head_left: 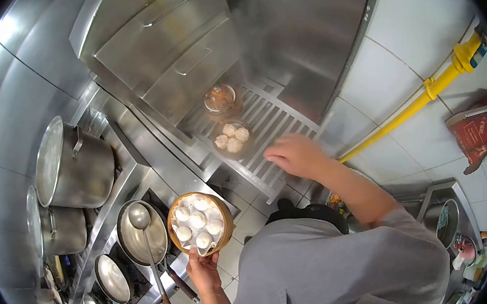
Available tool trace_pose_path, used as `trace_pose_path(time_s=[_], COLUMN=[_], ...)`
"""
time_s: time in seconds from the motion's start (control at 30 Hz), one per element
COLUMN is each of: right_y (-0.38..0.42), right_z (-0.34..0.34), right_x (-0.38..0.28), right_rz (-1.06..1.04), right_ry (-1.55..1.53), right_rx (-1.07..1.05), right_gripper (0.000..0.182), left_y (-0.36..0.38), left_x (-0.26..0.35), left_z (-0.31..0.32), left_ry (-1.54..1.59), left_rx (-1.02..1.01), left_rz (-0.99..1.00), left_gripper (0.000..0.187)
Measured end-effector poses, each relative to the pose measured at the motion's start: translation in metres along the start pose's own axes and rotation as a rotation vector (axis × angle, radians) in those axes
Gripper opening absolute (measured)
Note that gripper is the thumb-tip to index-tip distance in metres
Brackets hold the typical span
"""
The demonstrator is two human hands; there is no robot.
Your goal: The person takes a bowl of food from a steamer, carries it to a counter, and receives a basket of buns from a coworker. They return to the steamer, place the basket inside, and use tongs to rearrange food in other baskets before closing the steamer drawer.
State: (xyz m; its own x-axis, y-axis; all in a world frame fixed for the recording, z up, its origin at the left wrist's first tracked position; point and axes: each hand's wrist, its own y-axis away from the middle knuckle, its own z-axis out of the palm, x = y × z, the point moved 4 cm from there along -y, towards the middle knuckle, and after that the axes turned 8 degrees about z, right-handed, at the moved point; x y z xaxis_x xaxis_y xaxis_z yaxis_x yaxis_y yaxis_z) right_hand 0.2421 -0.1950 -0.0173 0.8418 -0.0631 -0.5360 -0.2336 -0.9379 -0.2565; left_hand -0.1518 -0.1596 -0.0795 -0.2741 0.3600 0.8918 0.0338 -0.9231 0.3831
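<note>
Steel panels (169, 50) flank the slatted rack (289, 111) holding two small dishes (248, 149). Left of that rack, the left hand (204, 271) grips a bun basket (228, 224) by its edge, which should keep it level; above the rack, the right hand (297, 154) hangs half-curled, apparently empty, though blurred.

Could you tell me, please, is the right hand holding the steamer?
No, the left hand holds the steamer, and the right hand is near the rack.

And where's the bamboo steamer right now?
Head view, left of centre: the steamer is in the left hand, just right of the pan with the ladle.
</note>
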Motion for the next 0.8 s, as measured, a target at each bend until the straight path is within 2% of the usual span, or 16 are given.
trace_pose_path(time_s=[0.07, 0.13, 0.27, 0.37, 0.43, 0.47, 0.57, 0.63, 0.67, 0.73, 0.77, 0.8], right_y=[-0.030, -0.053, -0.076, -0.078, -0.073, -0.071, -0.054, -0.050, -0.045, -0.038, -0.031, -0.022], right_z=[0.036, 0.062, 0.087, 0.084, 0.085, 0.076, 0.008, -0.036, -0.050, -0.091, -0.107, -0.131], right_x=[0.012, 0.016, 0.029, 0.031, 0.036, 0.039, 0.018, 0.020, 0.024, 0.031, 0.032, 0.030], right_rz=[-0.027, 0.062, 0.102, 0.133, 0.107, 0.098, 0.073, 0.101, 0.104, 0.102, 0.113, 0.042], right_ry=[0.013, 0.226, 0.291, 0.222, 0.360, 0.362, 0.246, -0.044, -0.045, -0.032, -0.029, 0.030], right_rx=[-0.053, -0.292, -0.402, -0.405, -0.603, -0.603, -0.719, -0.386, -0.387, -0.015, -0.003, 0.198], right_gripper=[0.018, 0.019, 0.020, 0.021, 0.023, 0.023, 0.027, 0.027, 0.027, 0.021, 0.021, 0.021], left_y=[0.001, 0.005, 0.017, 0.022, 0.031, 0.032, 0.037, 0.037, 0.038, 0.029, 0.022, 0.016], left_x=[-0.003, -0.005, -0.013, -0.027, -0.031, -0.033, -0.038, -0.042, -0.043, -0.056, -0.063, -0.067], left_z=[-0.004, -0.005, -0.002, -0.007, -0.004, -0.001, 0.000, 0.005, 0.006, 0.001, 0.000, 0.001], left_ry=[0.012, 0.000, -0.002, 0.003, 0.016, 0.021, 0.022, 0.038, 0.054, 0.079, 0.107, 0.099], left_rx=[0.005, 0.016, 0.057, 0.088, 0.106, 0.112, 0.171, 0.175, 0.185, 0.172, 0.152, 0.127], left_rz=[-0.003, 0.006, 0.030, 0.000, -0.014, -0.010, -0.007, -0.015, -0.021, -0.030, -0.038, -0.041], left_gripper=[0.047, 0.047, 0.048, 0.047, 0.046, 0.046, 0.046, 0.045, 0.044, 0.043, 0.042, 0.042])
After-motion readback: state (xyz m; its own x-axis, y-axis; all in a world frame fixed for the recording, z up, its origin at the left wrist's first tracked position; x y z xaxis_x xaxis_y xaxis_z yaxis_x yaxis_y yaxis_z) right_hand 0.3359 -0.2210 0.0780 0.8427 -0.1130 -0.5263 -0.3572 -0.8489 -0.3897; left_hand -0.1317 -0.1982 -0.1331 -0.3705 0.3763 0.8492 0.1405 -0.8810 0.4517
